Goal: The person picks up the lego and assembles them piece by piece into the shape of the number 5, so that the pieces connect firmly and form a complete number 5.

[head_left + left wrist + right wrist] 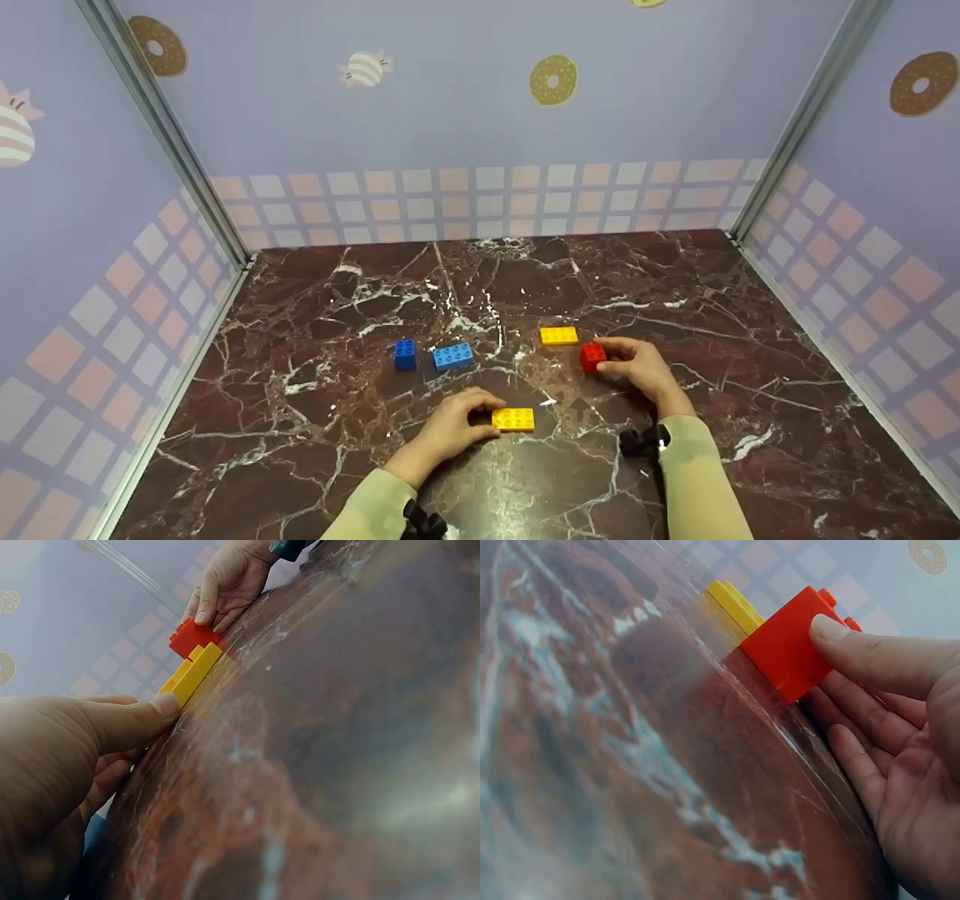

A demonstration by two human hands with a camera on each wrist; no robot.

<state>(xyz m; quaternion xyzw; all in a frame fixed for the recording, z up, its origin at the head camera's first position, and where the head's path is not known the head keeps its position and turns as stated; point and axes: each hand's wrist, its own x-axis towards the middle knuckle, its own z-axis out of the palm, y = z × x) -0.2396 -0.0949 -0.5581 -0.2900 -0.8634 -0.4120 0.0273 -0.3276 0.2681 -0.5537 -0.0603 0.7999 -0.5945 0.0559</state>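
My left hand pinches the left end of a yellow building brick between thumb and fingers, low at the tabletop near the front. In the left wrist view the thumb lies along the end of that yellow brick. Farther right, my right hand holds a red building brick by its right side. The right wrist view shows the thumb on one face of the red brick, its fingers partly hidden behind. A second yellow brick lies just behind and left of the red one.
Left of centre, a dark blue brick stands beside a flatter light blue brick. The marbled dark table is bordered by patterned panels at the back and both sides.
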